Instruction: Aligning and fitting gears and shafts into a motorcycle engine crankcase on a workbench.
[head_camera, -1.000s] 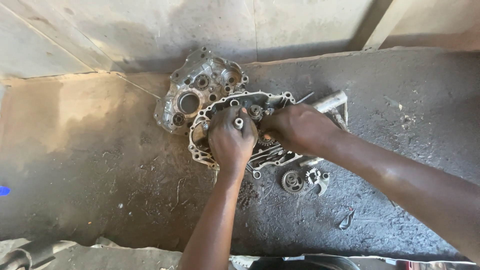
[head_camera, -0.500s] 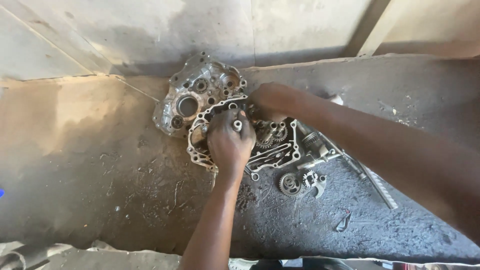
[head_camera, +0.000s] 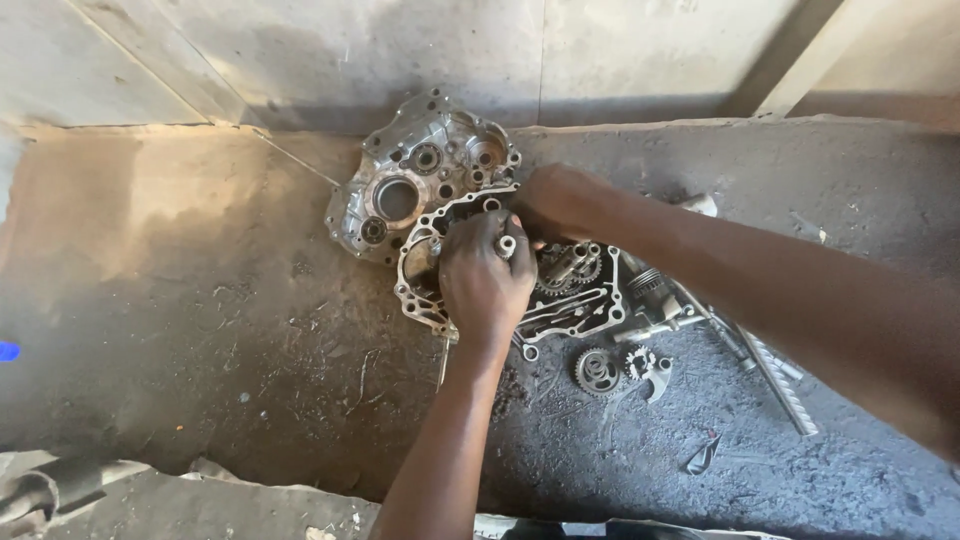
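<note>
Two hands on engine case (head_camera: 560, 300): left hand (head_camera: 485, 280) fingers clamped on shaft (head_camera: 507, 243); right hand (head_camera: 555, 200) fingers unclear.

Open engine case (head_camera: 575, 300) lies right of cover (head_camera: 410, 180); loose gears (head_camera: 615, 368) before it.

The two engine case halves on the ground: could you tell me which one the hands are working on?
The nearer crankcase half, with gears inside, lies under the left hand and right hand. The far casing leans untouched behind.
</note>
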